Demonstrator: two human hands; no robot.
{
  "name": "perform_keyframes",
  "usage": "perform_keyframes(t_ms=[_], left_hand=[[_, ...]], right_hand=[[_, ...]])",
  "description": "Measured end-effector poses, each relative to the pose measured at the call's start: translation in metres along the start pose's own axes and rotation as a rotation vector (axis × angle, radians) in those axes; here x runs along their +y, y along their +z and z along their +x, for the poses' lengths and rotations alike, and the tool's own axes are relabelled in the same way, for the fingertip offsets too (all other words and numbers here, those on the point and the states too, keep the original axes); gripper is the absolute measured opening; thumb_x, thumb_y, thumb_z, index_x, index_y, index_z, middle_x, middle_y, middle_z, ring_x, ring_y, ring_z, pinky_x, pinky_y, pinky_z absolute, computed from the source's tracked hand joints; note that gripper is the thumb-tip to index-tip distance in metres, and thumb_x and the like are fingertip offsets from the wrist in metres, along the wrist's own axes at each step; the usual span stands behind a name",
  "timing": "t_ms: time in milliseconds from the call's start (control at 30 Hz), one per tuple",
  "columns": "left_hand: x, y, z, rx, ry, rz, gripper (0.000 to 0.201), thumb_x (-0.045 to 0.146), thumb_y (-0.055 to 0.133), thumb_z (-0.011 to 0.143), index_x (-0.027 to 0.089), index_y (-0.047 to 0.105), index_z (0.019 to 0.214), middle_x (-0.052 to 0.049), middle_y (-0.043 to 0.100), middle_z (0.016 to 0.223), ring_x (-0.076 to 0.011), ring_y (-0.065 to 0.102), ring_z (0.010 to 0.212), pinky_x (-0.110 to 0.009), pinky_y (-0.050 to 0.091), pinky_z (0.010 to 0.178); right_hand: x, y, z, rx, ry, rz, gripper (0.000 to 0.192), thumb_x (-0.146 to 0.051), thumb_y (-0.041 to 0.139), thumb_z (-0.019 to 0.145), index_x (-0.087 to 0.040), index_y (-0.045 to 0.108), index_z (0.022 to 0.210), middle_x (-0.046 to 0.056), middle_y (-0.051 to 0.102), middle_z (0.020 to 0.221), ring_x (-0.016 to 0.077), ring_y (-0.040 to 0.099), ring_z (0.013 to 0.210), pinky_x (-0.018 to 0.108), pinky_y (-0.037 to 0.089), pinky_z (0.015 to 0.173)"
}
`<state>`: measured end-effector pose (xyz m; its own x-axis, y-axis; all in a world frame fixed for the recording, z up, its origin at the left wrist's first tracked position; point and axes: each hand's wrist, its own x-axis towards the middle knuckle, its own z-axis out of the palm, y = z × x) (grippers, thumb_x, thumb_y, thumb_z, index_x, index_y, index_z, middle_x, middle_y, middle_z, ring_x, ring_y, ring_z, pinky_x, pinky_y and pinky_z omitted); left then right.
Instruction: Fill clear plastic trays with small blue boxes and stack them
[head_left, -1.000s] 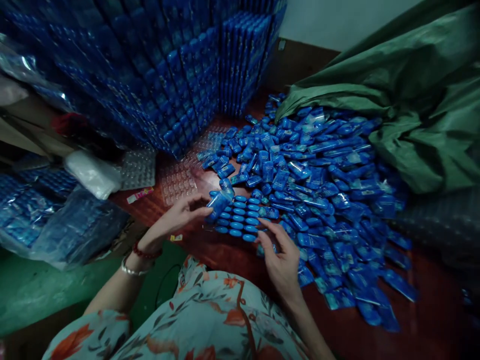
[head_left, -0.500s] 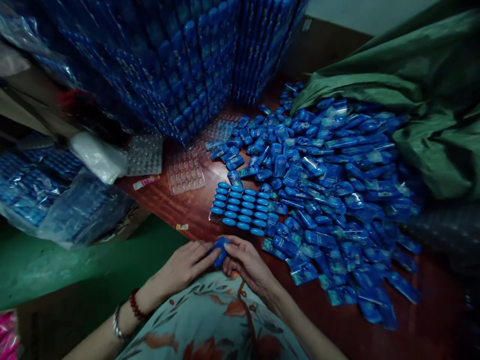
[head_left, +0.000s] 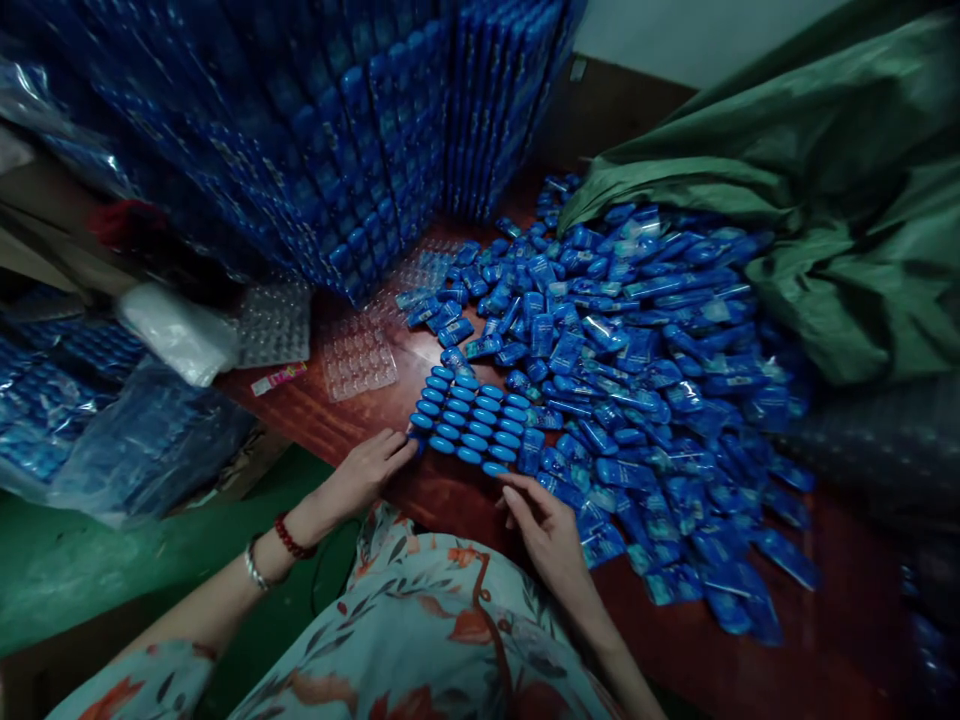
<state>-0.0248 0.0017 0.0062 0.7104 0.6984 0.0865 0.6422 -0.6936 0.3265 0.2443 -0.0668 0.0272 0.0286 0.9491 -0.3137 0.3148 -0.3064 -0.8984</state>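
Since half a second ago, when they met around a blue pack at the lap, the left hand (head_left: 367, 465) and right hand (head_left: 551, 530) have parted to the left end and near right corner of the block of blue packs (head_left: 478, 428), oval ends up. The red-brown bench (head_left: 307, 415) carries the block, between a sprawling heap of loose packs (head_left: 637, 380) and a clear moulded tray (head_left: 356, 360). Left fingers bunch together, right fingers bend toward the thumb; whether either clamps a pack, I cannot tell.
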Motion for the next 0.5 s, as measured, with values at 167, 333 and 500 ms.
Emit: perform_keyframes(t_ms=[167, 333, 500], left_hand=[[-0.007, -0.012, 0.014, -0.119, 0.08, 0.004, 0.04, 0.003, 0.036, 0.085, 0.018, 0.053, 0.118, -0.011, 0.06, 0.11, -0.0194, 0.055, 0.102, -0.037, 0.045, 0.095], [-0.007, -0.006, 0.008, -0.067, 0.041, 0.084, 0.044, 0.008, 0.043, 0.086, 0.023, 0.051, 0.127, -0.012, 0.06, 0.111, -0.0219, 0.056, 0.096, -0.039, 0.048, 0.087], [-0.003, 0.013, 0.022, 0.208, -0.205, -0.182, 0.069, 0.044, 0.051, 0.086, 0.025, 0.021, 0.145, -0.017, 0.036, 0.142, -0.032, 0.033, 0.131, -0.052, 0.03, 0.106]], right_hand=[[-0.008, -0.002, 0.014, 0.321, -0.275, -0.205, 0.027, -0.034, 0.044, 0.092, -0.022, 0.064, 0.105, 0.006, 0.066, 0.094, 0.0178, 0.061, 0.087, 0.034, 0.05, 0.081], [-0.009, 0.019, 0.035, 0.402, -0.457, -0.516, 0.05, -0.037, 0.041, 0.093, -0.02, 0.036, 0.139, 0.016, 0.04, 0.14, 0.0278, 0.034, 0.131, 0.052, 0.034, 0.103], [-0.003, 0.035, 0.059, 0.267, -0.49, -0.67, 0.057, -0.042, 0.042, 0.092, -0.023, 0.028, 0.144, 0.013, 0.022, 0.152, 0.0343, 0.008, 0.14, 0.062, 0.026, 0.104]])
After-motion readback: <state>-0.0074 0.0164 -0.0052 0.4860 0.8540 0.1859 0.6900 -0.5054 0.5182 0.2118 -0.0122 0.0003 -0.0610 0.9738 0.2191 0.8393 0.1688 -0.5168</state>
